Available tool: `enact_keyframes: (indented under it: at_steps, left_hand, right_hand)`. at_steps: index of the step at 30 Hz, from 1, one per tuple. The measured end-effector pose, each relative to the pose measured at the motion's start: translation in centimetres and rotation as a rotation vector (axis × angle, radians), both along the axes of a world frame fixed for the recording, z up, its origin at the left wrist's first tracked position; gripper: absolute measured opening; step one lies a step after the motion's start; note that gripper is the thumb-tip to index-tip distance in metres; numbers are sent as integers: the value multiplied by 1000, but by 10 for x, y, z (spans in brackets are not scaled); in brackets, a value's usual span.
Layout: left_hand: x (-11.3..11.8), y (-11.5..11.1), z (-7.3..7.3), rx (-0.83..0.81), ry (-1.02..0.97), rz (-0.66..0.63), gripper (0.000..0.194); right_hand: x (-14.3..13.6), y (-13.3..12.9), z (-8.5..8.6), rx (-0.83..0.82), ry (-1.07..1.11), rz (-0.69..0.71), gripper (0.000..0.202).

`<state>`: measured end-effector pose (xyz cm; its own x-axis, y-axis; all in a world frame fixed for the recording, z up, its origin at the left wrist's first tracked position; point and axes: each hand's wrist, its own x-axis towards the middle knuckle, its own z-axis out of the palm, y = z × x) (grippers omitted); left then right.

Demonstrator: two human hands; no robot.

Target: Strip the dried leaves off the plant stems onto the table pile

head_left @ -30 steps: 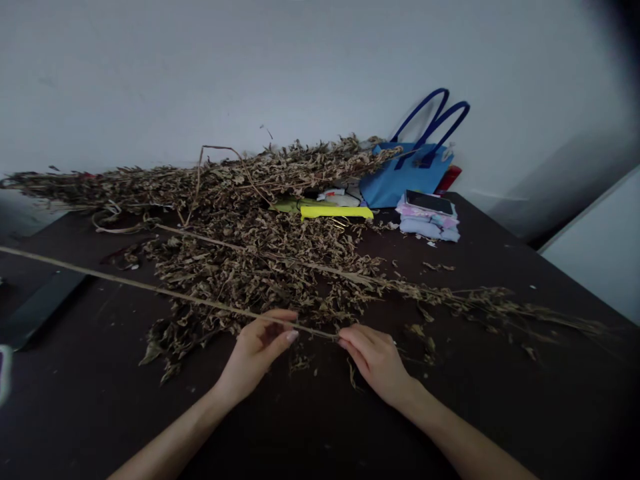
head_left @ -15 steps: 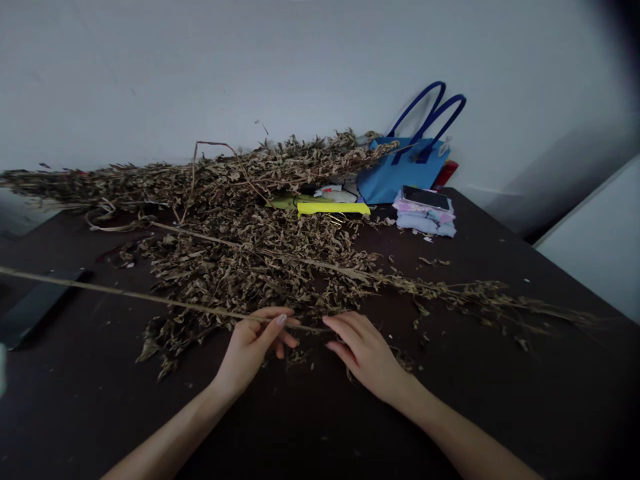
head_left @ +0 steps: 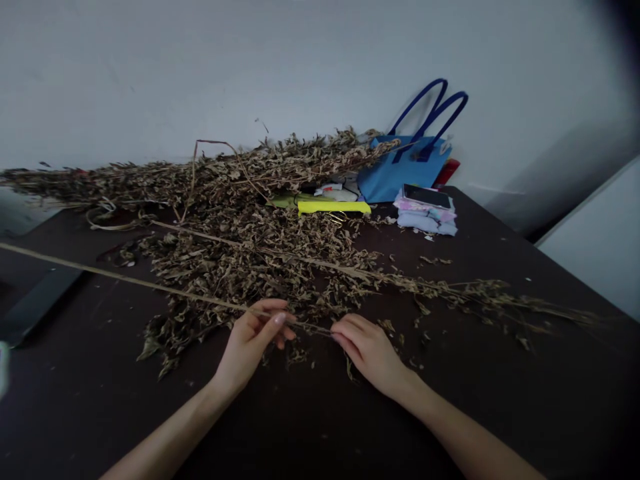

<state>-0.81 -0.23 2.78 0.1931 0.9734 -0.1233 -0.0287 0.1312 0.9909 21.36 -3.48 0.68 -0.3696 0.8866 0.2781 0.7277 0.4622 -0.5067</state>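
A long dry stem (head_left: 165,288) runs from the left edge to the middle of the table. My left hand (head_left: 257,337) pinches it between thumb and fingers near its right end. At the stem's thin tip, my right hand (head_left: 367,350) is closed, thumb and fingertips together on it. Behind both hands lies a loose heap of dried leaves (head_left: 270,267). Another dry stalk (head_left: 345,270) rests across that heap, its leafy end reaching right. Small leaf bits hang below my right hand.
Against the wall lies a big bundle of dried plants (head_left: 210,177). A blue bag (head_left: 405,173), a phone (head_left: 427,196) on folded cloth (head_left: 425,221) and a yellow object (head_left: 334,208) stand at the back. A dark flat object (head_left: 43,303) is at left.
My right hand's thumb and fingers have closed on the stem's tip. The stem's left part has risen a little in view, while my left hand has stayed nearly in place.
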Motion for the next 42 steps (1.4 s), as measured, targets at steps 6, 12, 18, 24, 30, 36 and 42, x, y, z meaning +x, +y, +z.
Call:
enact_keyframes:
  at_steps: [6, 12, 18, 24, 30, 36, 42]
  left_hand:
    - [5, -4, 0, -23, 52, -55, 24]
    - [5, -3, -3, -12, 78, -30, 22]
    - [8, -8, -8, -6, 88, -51, 25]
    - [12, -11, -9, 13, 122, -44, 23]
    - [12, -12, -9, 20, 133, -51, 23]
    - [12, -13, -10, 10, 111, -48, 23]
    - [12, -12, -10, 9, 122, -49, 22]
  right_hand:
    - [-3, -2, -1, -5, 33, 10, 19]
    - [-9, -5, 2, 156, 34, -16, 20]
    - [-24, -6, 0, 201, 11, 9, 12]
    - [-31, -7, 0, 199, 32, -3, 4]
    - [-31, -7, 1, 115, 95, 23, 7]
    - [-32, -6, -5, 131, 101, 0, 14]
    - [-32, -5, -5, 56, 196, 21, 8]
